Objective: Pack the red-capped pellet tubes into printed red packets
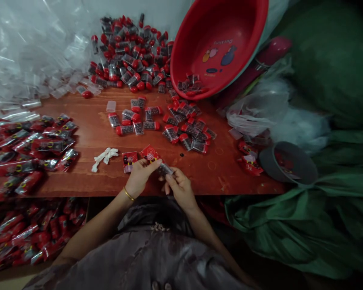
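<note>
Near the table's front edge, my left hand (140, 175) is closed, its thumb pressing on a small clear container with dark contents (165, 169). The fingers of my right hand (181, 187) pinch the lower end of that same container. From its upper end, beside my left fingers, a red printed card (149, 153) sticks out; I cannot tell whether both sit in one clear sleeve. Another red printed card (129, 160) lies flat just left of my left hand. Beyond my hands lie loose red-capped containers (151, 125) with dark contents.
A big pile of red-capped containers (133, 56) fills the back. The tilted red basin (230, 20) holds several more. Clear sleeves (33, 80) heap at left, above packed red pieces (33, 145). White strips (104, 158) and a grey bowl (266, 159) lie on the table.
</note>
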Action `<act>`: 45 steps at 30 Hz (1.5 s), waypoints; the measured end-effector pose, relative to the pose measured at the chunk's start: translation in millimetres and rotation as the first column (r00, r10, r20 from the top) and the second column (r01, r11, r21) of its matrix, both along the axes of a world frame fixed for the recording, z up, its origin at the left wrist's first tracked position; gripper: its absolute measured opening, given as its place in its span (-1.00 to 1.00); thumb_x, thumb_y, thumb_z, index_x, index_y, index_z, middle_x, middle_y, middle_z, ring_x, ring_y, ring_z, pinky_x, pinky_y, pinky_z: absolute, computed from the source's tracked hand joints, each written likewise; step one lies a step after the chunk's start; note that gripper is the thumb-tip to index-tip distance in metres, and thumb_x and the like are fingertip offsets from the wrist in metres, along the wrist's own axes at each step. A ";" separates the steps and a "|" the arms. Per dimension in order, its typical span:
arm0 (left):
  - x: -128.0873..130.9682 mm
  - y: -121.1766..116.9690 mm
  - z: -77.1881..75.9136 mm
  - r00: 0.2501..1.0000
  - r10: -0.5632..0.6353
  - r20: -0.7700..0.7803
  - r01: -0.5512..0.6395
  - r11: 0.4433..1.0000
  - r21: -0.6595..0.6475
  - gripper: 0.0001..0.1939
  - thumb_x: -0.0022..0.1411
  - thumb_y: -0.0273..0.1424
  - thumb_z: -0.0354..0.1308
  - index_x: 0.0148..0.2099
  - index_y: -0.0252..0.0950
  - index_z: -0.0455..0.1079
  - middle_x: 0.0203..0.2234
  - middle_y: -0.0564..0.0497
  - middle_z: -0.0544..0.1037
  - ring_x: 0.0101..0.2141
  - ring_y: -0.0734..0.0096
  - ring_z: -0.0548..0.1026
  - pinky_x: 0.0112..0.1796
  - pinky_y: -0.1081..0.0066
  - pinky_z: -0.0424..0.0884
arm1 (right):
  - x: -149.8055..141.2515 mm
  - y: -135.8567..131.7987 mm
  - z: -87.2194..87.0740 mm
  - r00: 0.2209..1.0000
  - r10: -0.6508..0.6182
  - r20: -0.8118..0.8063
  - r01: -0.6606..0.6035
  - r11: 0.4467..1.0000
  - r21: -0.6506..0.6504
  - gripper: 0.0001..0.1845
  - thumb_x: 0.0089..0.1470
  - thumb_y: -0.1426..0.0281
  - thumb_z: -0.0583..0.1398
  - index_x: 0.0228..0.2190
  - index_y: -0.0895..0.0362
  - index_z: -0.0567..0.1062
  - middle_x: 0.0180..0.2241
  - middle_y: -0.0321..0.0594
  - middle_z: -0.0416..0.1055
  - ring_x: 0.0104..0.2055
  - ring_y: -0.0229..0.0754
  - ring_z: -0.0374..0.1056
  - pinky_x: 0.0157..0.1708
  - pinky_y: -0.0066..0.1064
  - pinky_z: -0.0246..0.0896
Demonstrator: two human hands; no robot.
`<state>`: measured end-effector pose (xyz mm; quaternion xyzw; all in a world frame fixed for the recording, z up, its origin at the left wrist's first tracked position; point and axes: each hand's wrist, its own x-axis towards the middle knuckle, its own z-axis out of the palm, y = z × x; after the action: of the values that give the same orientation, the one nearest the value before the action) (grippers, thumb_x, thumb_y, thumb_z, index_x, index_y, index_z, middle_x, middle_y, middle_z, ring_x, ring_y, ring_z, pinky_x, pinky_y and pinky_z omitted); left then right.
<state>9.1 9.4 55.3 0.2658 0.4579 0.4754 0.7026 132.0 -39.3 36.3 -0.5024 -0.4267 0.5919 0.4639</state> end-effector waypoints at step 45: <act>-115.3 12.6 -7.2 -0.098 0.412 -0.906 0.465 0.824 0.324 -0.54 0.20 -0.14 0.04 0.06 -0.27 0.41 0.18 -0.23 0.29 0.22 -0.06 0.14 0.15 -0.01 0.01 | 24.9 33.1 -42.9 0.363 -0.502 0.785 -0.252 0.758 0.601 -0.68 0.14 0.31 0.11 -0.11 0.20 0.45 -0.15 -0.05 0.51 -0.13 -0.04 0.35 -0.08 -0.24 0.17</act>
<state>-106.2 22.0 48.1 0.7303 0.6499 0.2098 0.0160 156.9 -6.2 -6.6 -0.5879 -0.7384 -0.0172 0.3300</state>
